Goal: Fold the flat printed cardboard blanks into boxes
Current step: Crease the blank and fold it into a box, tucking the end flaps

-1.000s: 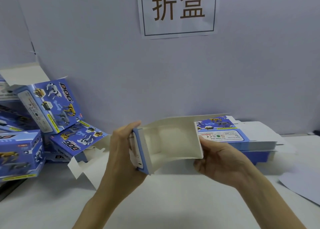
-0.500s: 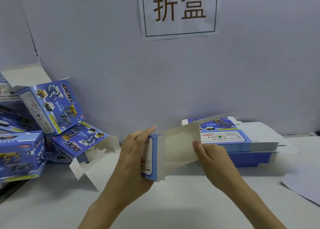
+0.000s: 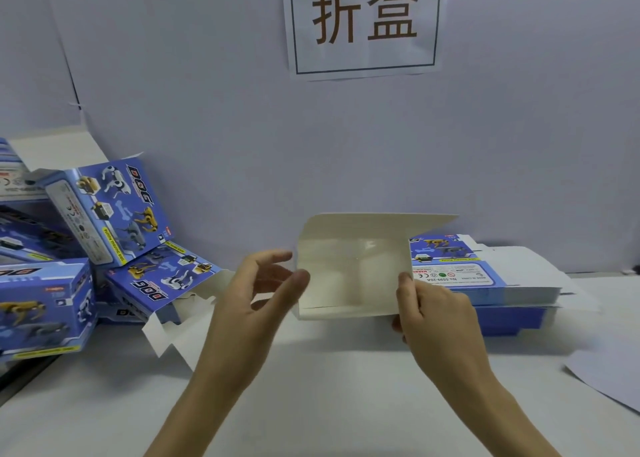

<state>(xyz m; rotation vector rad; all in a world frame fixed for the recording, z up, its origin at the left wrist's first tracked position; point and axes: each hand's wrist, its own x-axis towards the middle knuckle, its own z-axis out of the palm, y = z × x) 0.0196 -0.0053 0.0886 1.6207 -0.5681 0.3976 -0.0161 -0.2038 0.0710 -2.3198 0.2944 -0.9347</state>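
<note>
A half-formed box (image 3: 349, 269) hangs above the table with its white inside facing me and one long flap sticking up at the top. My right hand (image 3: 426, 307) pinches its right edge. My left hand (image 3: 263, 290) is at the box's left edge with fingers spread and loosely bent; its thumb touches the lower left corner. A stack of flat blue printed blanks (image 3: 485, 283) lies behind my right hand.
Several folded blue dog-print boxes (image 3: 104, 211) are piled at the left against the wall, one with open white flaps (image 3: 173, 332) lying on the table. A loose sheet (image 3: 609, 373) lies at the right edge. A paper sign (image 3: 363, 20) hangs on the wall.
The box has turned from edge-on to showing its white inside. My left hand has let go of the blue end and opened beside the left edge. My right hand keeps its hold.
</note>
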